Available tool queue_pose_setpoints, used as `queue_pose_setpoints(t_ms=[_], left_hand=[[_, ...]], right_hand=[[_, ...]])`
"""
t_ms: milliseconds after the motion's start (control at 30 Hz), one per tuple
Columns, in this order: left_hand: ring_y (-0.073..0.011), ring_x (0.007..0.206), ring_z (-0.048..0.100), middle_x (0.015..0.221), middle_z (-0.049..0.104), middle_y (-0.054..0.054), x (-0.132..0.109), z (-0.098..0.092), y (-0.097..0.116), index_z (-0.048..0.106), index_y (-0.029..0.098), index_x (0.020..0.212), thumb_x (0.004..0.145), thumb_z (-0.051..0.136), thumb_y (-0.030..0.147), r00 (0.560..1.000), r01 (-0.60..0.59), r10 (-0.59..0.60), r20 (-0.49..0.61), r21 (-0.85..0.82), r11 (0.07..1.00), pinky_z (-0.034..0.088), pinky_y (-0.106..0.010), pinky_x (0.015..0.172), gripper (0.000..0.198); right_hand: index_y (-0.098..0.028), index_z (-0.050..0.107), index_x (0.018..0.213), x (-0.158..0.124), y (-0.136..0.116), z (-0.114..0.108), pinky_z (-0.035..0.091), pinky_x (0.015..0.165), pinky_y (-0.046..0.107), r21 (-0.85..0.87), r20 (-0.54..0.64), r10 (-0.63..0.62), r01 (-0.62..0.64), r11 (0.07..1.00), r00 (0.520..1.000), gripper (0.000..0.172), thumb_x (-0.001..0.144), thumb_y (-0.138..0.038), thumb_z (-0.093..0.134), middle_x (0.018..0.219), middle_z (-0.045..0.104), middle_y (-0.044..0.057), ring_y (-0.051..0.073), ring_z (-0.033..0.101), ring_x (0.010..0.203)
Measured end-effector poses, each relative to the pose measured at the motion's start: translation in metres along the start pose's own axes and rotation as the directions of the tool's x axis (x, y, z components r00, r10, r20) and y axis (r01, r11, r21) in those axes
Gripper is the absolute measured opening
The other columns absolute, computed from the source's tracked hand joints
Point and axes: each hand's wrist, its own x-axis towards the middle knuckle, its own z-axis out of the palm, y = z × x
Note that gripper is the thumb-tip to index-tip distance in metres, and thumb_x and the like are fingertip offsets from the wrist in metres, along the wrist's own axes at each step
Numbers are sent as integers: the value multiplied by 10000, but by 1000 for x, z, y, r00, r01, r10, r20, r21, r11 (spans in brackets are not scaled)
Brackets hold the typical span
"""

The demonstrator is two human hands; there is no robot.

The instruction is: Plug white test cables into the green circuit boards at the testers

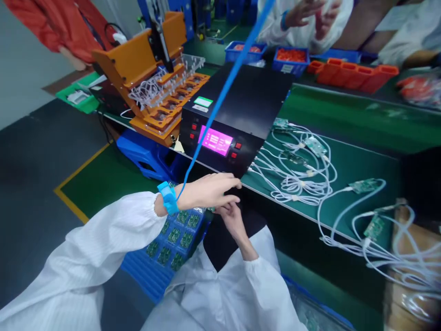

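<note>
My left hand (215, 189), with a blue strap at its wrist, reaches across from the left with thumb and fingers apart and nothing visible between them. Just below it, my right hand (231, 219) has its fingers drawn together. A small green edge shows by its fingertips, but my left hand hides most of what may be there. Below the left forearm, a clear tray (188, 233) holds several green circuit boards. In front of both hands stands a black box (241, 99) with a lit pink screen (216, 141) and red buttons.
An orange fixture (129, 62) stands left of the box. White cables (303, 184) with green boards (365, 185) lie on the bench to the right. A blue cord (229, 82) rises from my strap across the view. Red parts in bins (291, 55) and other people are beyond.
</note>
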Motion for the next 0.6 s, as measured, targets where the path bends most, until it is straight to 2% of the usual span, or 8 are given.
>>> queue_pose_setpoints(t_ms=[67, 167, 233, 300, 367, 433, 533, 600], left_hand=[[-192, 970, 696, 1100, 726, -90, 2, -14, 0, 680, 139, 1119, 1029, 635, 245, 974, -185, 168, -151, -107, 977, 533, -305, 844, 147], [-152, 877, 665, 988, 704, -66, 9, -37, 1, 698, 124, 1039, 1054, 579, 223, 834, -392, 316, -452, -81, 917, 535, -286, 808, 156], [-155, 942, 654, 1012, 686, -69, 15, -52, -1, 706, 111, 1033, 1056, 563, 210, 725, -397, 342, -598, 44, 917, 530, -306, 877, 176], [-166, 1062, 633, 1089, 682, -75, 20, -63, -8, 719, 108, 1045, 1055, 553, 216, 674, -320, 330, -661, 143, 937, 498, -350, 993, 198], [-170, 1142, 604, 1149, 687, -71, 24, -71, -16, 729, 119, 1057, 1052, 559, 237, 689, -223, 285, -666, 179, 958, 455, -368, 1067, 207], [-158, 1171, 590, 1170, 705, -50, 25, -75, -25, 729, 140, 1084, 1060, 556, 242, 740, -154, 221, -636, 159, 975, 436, -340, 1098, 202], [-141, 1149, 612, 1168, 742, -30, 24, -75, -33, 716, 135, 1138, 1065, 560, 213, 805, -125, 128, -579, 46, 991, 446, -285, 1094, 189], [-144, 1122, 634, 1163, 756, -41, 23, -76, -36, 714, 105, 1151, 1051, 576, 182, 824, -130, 94, -558, -25, 991, 463, -270, 1067, 187]], right_hand=[[-243, 553, 1228, 25, 32, -1, 651, 819, 384, -57, -66, 135, -139, 989, 989, 638, 696, -397, 868, 773, 666, -49, 182, 710, 761], [-212, 571, 1192, 63, 76, 3, 643, 721, 355, -148, -108, 243, -257, 955, 964, 633, 657, -326, 887, 641, 580, -92, 157, 656, 636], [-184, 600, 1146, 85, 99, 9, 618, 670, 312, -208, -130, 289, -312, 927, 948, 546, 697, -309, 884, 627, 566, -91, 135, 627, 599], [-159, 625, 1107, 103, 114, 18, 579, 622, 266, -268, -149, 323, -353, 896, 934, 401, 812, -326, 839, 673, 591, -70, 108, 601, 580], [-143, 644, 1078, 115, 124, 26, 544, 584, 236, -329, -164, 350, -386, 862, 922, 276, 938, -355, 750, 746, 624, -42, 88, 582, 579], [-136, 656, 1068, 122, 129, 32, 535, 574, 227, -388, -172, 368, -406, 828, 914, 253, 1009, -382, 676, 805, 645, -22, 84, 587, 600], [-132, 661, 1088, 124, 133, 37, 550, 597, 231, -476, -164, 371, -403, 782, 914, 261, 1032, -387, 648, 863, 661, -6, 93, 615, 652], [-131, 662, 1097, 125, 132, 41, 559, 610, 236, -536, -149, 366, -386, 751, 919, 260, 1034, -382, 646, 886, 667, 0, 98, 626, 674]])
